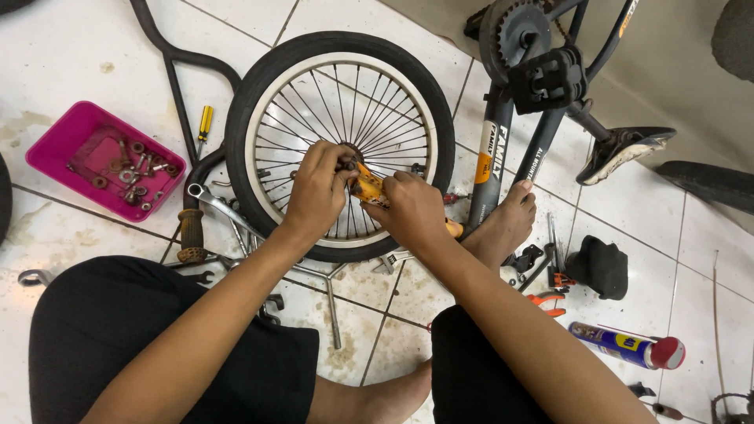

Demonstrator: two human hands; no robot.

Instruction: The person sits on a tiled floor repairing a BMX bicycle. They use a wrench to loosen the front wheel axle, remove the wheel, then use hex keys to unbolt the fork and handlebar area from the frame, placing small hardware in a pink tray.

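View from above onto a white tiled floor (71,47) with stained grout. A dark grey bicycle frame (496,149) with its toothed chainring and black pedal lies at upper right, partly cut off by the top edge. A small spoked bicycle wheel with black tyre and white rim (339,94) lies flat at centre; its hub is hidden beneath both hands. The left hand (316,192) pinches a small dark part at the hub, fingers closed on it. The right hand (412,210) is clamped around a grimy orange-handled tool (367,187), whose tip is covered and whose kind is hard to make out. A shallow pink plastic tray (55,145) at left holds washers and bolts. A blue and yellow spray can with red cap (628,346) lies at lower right. A chrome ring spanner (216,202) runs under the tyre.
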